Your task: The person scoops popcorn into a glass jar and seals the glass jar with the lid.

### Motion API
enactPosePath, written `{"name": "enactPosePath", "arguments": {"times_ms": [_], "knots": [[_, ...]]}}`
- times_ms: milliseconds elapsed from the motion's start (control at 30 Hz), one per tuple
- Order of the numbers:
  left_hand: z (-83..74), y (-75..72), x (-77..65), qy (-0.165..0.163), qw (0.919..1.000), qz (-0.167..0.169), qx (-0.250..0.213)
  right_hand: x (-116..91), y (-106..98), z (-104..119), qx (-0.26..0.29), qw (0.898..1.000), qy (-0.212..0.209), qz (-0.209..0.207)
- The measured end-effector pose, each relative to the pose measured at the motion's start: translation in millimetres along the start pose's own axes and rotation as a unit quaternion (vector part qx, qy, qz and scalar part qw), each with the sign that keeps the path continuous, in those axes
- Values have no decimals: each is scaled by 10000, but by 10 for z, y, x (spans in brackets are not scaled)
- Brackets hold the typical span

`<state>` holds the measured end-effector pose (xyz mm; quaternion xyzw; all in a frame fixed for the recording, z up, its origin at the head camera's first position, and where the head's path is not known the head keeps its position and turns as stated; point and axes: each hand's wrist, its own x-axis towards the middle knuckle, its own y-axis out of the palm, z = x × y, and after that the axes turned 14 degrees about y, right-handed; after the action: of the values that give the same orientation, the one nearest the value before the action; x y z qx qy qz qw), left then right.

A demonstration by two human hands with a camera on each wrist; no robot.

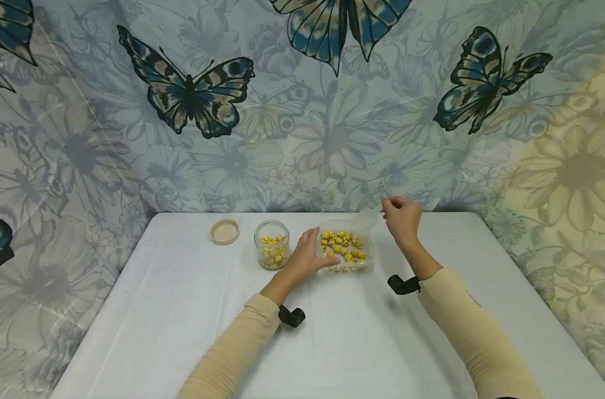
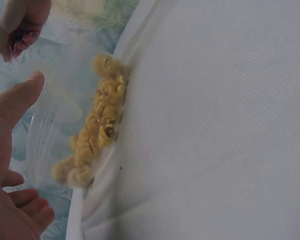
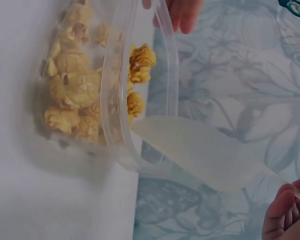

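A clear plastic container (image 1: pixel 353 265) of yellow popcorn (image 1: pixel 349 239) stands toward the back of the table. My left hand (image 1: pixel 307 255) holds its left side, thumb along the front rim and fingers round the side. In the right wrist view, fingertips of that hand show beyond the container. My right hand (image 1: pixel 403 219) pinches the thin handle of a translucent scoop (image 3: pixel 199 150) above the container's right side. The scoop's tip overlaps the rim in the right wrist view, and its bowl shows no popcorn.
A round clear jar (image 1: pixel 272 261), partly filled with popcorn, stands left of my left hand. Farther left lies a round beige-rimmed lid (image 1: pixel 224 231). A white cloth covers the table (image 1: pixel 332 343), and a butterfly-print backdrop (image 1: pixel 282 166) hangs right behind its far edge.
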<state>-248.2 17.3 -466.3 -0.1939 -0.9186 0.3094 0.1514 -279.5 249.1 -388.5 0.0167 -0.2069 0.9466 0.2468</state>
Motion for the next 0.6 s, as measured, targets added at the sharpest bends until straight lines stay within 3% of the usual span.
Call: {"name": "enactPosePath", "arguments": {"times_ms": [267,400,467,600], "knots": [[73,16,-14,-60,9999,147,45,-50,98,3,-555,9925,-1027,-354],[79,13,-22,-26,9996,277,101,-64,169,-9,-729,9865,-1443,-276],[79,14,-23,-8,9994,336,110,-59,191,-21,-755,9866,-1425,-240],[75,16,-22,30,9993,369,61,-31,200,-59,-536,9946,-891,-39]]}}
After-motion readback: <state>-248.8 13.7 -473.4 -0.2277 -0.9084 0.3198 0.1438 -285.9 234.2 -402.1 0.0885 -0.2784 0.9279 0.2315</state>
